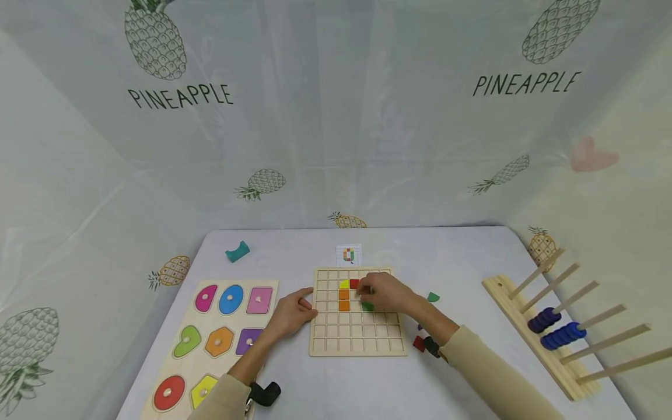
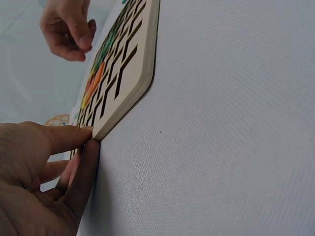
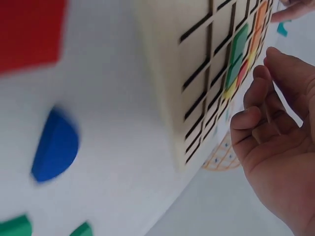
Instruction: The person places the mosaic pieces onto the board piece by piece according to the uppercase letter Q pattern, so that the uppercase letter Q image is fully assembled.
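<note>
A pale wooden grid board (image 1: pixel 358 345) lies on the table. Its cells hold a yellow piece (image 1: pixel 344 284), a red piece (image 1: pixel 354 283), two orange squares (image 1: pixel 343 305) and green pieces (image 3: pixel 237 51), partly covered by my right hand in the head view. My left hand (image 1: pixel 291 313) touches the board's left edge, index finger and thumb set apart along it. Above the board's upper right part, my right hand (image 1: pixel 385 293) hovers with loosely bent fingers; the right wrist view shows no piece between its fingertips. A small pattern card (image 1: pixel 349 255) lies behind the board.
Right of the board lie a green piece (image 1: pixel 433 297), a red piece (image 1: pixel 419 343) and a blue half-round piece (image 3: pixel 55 146). A shape puzzle (image 1: pixel 184 318) is at left, with a teal piece (image 1: pixel 238 252) behind it. A peg rack (image 1: pixel 541 338) with beads stands at right.
</note>
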`<state>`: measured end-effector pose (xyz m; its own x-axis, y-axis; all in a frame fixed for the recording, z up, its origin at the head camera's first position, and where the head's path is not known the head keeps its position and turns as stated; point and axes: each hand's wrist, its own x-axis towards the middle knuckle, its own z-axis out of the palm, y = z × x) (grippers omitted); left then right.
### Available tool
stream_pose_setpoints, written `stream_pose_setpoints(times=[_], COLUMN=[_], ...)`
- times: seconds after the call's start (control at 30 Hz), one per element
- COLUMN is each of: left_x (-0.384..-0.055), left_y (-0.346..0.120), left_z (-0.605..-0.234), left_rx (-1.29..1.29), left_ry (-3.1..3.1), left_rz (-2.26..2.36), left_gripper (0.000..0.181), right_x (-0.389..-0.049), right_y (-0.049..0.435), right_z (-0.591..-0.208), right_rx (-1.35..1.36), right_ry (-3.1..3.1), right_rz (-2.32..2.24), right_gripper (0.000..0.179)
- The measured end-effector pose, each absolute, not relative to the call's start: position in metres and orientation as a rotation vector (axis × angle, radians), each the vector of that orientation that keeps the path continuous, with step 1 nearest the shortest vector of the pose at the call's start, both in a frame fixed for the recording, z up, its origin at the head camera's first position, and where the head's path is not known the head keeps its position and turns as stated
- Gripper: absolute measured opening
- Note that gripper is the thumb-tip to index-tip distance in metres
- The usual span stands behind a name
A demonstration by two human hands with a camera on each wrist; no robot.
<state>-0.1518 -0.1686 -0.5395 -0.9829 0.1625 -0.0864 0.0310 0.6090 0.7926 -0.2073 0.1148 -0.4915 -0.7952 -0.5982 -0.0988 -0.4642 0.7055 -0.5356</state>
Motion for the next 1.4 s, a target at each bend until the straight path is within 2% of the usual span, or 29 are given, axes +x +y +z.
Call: stream_pose_setpoints(times=[0.43, 0.87, 1.4], left_x=[-0.152, -0.152, -0.151], left_y=[-0.168, -0.167, -0.167], left_z=[-0.539, -0.539, -0.538], left_rx=[0.169, 0.123, 0.157], left_ry=[2.689, 2.692, 2.691], left_rz=[1.312, 1.303, 1.312], left_gripper=[0.062, 0.062, 0.062], right_x=[-0.215, -0.216, -0.203], right_y=[0.173, 0.244, 0.272], right_z=[-0.488, -0.489, -0.497], right_rx=[-0.588, -0.555, -0.551], right_ry=[2.744, 2.786, 2.741], right_rz=[-0.693, -0.635, -0.625], right_gripper=[0.010, 0.015, 0.028])
